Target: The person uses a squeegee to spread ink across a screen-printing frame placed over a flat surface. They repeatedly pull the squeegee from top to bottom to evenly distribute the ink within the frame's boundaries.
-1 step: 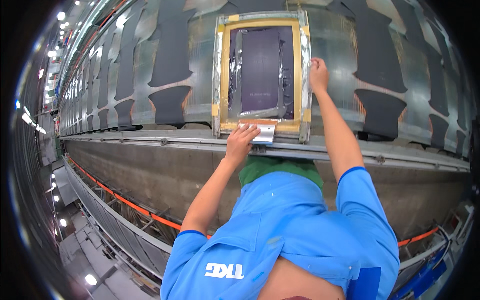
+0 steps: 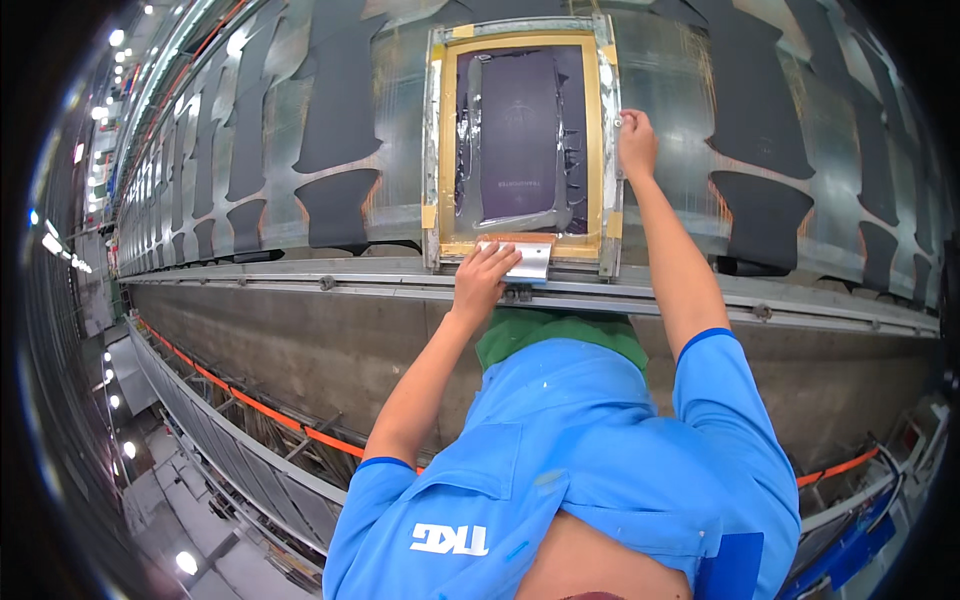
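A screen-printing frame (image 2: 592, 160), metal with yellow-taped borders, lies on the long work table in front of me. Its mesh (image 2: 520, 140) looks dark purple, with shiny tape around a central panel that bears a faint emblem and small lettering. At the frame's near edge my left hand (image 2: 482, 278) is closed on a squeegee (image 2: 533, 262) with a silvery metal holder. The squeegee's brownish far edge rests over the near border of the frame. My right hand (image 2: 638, 148) is closed at the frame's right side, its fingertips pinching the outer edge there.
Dark cut fabric pieces (image 2: 765, 220) lie in rows on the shiny table (image 2: 660, 150) to both sides. A metal rail (image 2: 400, 285) runs along the table's near edge, close to my body. Behind me an orange pipe (image 2: 250, 405) follows a lower structure.
The view has shifted very slightly, and a faint emblem now shows on the mesh panel. Both hands keep their hold at the same places.
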Demonstrator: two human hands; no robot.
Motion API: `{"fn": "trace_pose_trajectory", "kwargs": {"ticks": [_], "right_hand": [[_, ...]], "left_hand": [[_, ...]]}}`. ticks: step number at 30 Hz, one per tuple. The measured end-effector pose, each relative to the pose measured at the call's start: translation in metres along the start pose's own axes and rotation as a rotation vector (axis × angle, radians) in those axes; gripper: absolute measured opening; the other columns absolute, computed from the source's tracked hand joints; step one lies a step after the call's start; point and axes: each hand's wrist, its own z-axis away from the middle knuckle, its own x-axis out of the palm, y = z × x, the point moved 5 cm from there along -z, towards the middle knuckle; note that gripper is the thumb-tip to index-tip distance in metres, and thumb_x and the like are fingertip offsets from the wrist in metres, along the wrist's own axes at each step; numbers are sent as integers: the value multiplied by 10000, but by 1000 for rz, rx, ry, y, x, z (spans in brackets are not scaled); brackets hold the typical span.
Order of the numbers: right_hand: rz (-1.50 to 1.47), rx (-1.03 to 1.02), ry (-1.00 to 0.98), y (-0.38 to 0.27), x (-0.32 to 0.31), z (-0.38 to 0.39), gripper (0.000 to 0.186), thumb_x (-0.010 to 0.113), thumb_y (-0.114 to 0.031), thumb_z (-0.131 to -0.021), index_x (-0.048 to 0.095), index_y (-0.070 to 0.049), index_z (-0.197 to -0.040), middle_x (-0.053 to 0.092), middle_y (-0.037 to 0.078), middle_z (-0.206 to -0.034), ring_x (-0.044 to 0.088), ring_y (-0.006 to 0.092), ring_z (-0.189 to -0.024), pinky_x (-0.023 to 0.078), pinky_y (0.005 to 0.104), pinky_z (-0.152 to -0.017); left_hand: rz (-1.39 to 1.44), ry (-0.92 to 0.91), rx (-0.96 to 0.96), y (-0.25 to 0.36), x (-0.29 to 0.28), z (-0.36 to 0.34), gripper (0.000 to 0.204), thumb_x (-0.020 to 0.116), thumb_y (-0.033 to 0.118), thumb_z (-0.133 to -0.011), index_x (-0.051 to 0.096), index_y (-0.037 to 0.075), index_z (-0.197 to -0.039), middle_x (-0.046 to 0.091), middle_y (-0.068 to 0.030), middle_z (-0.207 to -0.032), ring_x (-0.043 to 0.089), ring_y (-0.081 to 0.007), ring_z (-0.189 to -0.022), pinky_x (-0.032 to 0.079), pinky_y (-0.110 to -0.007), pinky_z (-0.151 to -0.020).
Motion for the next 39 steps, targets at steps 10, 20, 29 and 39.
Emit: {"fn": "trace_pose_trajectory", "kwargs": {"ticks": [10,20,29,39], "right_hand": [[16,74,6,3,-5,8,205,542,-226,-995,696,-102,-1050,654,178,-716,662,374,-719,489,469,-690],[-15,154,-45,-19,-17,17,195,547,-223,-1001,674,-88,-1062,617,159,-673,643,352,-663,473,451,-648],[-28,87,-11,-3,-6,5,207,542,-219,-992,696,-100,-1063,690,174,-781,677,375,-764,509,450,-726],[-63,106,0,-3,-9,5,203,543,-224,-994,690,-97,-1054,676,185,-760,672,386,-756,495,472,-703]], "left_hand": [[-50,189,76,-72,1,-187,536,693,-4,-715,712,210,-1206,715,-28,-1209,661,-248,-1142,510,-415,-947],[-96,68,-68,-124,-17,-337,363,668,60,-758,774,234,-1059,752,-76,-993,716,-294,-889,542,-423,-785],[-76,178,20,-41,12,-104,363,661,-40,-730,749,198,-989,750,33,-1066,688,-180,-1037,483,-388,-832],[36,273,-31,-74,-13,-185,402,616,-64,-725,762,168,-1020,754,-49,-1043,710,-274,-954,541,-407,-811]]}}
